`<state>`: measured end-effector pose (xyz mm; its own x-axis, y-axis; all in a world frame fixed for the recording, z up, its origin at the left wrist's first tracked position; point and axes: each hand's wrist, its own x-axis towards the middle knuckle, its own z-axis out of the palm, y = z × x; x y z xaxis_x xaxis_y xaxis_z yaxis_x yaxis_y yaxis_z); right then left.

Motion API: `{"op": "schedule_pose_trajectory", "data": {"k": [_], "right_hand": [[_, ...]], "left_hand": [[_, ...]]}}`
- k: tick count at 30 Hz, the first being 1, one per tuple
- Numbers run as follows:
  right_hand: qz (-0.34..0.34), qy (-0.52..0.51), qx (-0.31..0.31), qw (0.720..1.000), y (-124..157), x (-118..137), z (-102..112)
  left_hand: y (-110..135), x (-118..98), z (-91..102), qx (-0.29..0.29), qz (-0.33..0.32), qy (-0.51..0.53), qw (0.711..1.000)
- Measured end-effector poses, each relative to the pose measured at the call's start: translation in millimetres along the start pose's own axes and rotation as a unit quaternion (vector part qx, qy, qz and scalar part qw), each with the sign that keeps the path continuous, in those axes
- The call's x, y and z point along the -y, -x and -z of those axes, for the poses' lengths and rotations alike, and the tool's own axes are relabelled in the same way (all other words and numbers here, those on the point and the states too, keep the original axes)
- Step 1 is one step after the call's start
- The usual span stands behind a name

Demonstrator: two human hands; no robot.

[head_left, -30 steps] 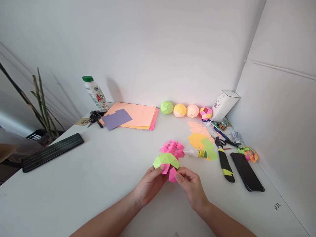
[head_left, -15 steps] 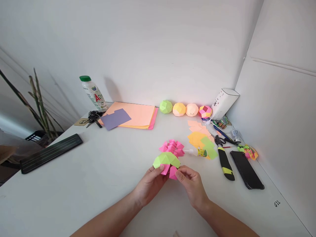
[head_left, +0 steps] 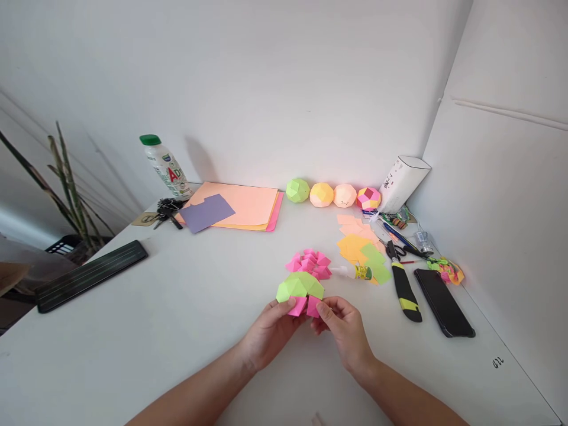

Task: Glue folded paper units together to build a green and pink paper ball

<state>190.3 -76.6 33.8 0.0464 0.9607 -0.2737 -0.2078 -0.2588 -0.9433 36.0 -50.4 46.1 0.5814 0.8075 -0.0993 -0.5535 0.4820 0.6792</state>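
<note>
Low over the desk, a faceted green paper dome (head_left: 300,285) rests in my left hand (head_left: 271,326), with a pink folded paper piece (head_left: 297,306) at its lower edge under my left thumb. My right hand (head_left: 341,325) pinches a second pink paper piece (head_left: 313,307) against the same edge, right beside the first. The fingers beneath the dome are partly hidden. Just behind it lies a heap of pink folded paper pieces (head_left: 311,261), and a glue bottle (head_left: 360,272) lies on its side with its nozzle toward that heap.
Four faceted paper balls, one green (head_left: 297,190), line the wall. Coloured sheets (head_left: 248,204), keys (head_left: 167,210) and a white bottle (head_left: 167,168) stand back left. At right lie orange cutouts (head_left: 352,249), a utility knife (head_left: 404,293), scissors (head_left: 397,251) and a phone (head_left: 444,303).
My right hand has brought its pink piece slightly up and turned it, so it now sits squarer against the dome's lower edge. The left hand has barely moved.
</note>
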Motion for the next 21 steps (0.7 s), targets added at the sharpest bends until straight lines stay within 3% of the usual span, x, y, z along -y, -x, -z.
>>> {"op": "schedule_pose_trajectory", "data": {"k": [14, 21], "right_hand": [[-0.012, -0.012, 0.004, 1.0, -4.6, -3.6, 1.8], [-0.03, -0.002, -0.016, 0.999, -10.2, -10.3, 4.7]], "left_hand": [[-1.4, 1.2, 4.4, -0.003, 0.021, 0.008, 1.0], [-2.3, 7.4, 13.2, -0.083, 0.058, 0.043, 0.994]]}}
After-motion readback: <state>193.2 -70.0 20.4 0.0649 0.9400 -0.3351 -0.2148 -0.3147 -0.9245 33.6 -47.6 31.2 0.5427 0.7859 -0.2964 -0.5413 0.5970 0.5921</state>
